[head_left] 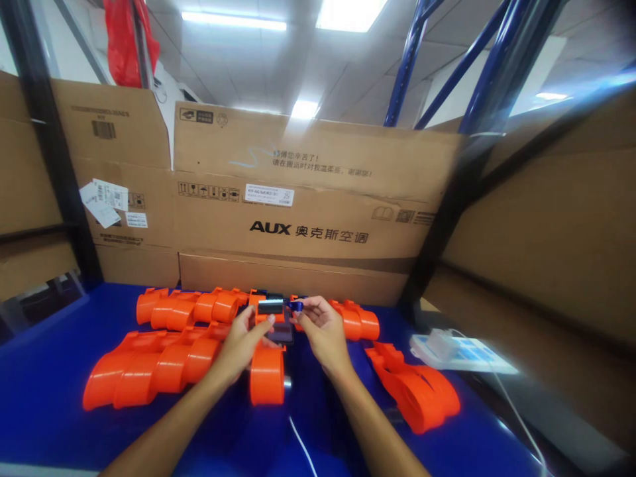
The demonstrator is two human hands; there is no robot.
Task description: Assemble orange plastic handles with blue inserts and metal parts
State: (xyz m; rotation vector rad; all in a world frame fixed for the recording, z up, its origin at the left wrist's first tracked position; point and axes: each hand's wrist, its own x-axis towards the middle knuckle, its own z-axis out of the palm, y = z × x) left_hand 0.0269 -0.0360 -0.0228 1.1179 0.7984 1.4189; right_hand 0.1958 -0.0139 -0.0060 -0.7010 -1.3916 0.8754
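1. The left hand (242,342) grips an orange tape dispenser (269,358) at table centre, thumb on its black toothed plate.
2. The right hand (321,329) pinches a small blue part (297,305) at the dispenser's one o'clock.
3. More orange dispensers (149,371) lie at nine o'clock on the blue table (40,391).

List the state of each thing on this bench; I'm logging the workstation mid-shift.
Left hand: gripping the orange tape dispenser.
Right hand: pinching a small blue part.
Orange tape dispenser: held, lower end on the blue table.
Small blue part: held at the dispenser's top.
Left dispenser rows: lying nested on their sides.
Right dispenser stack: lying on its side.
AUX carton: flattened, upright behind the table.
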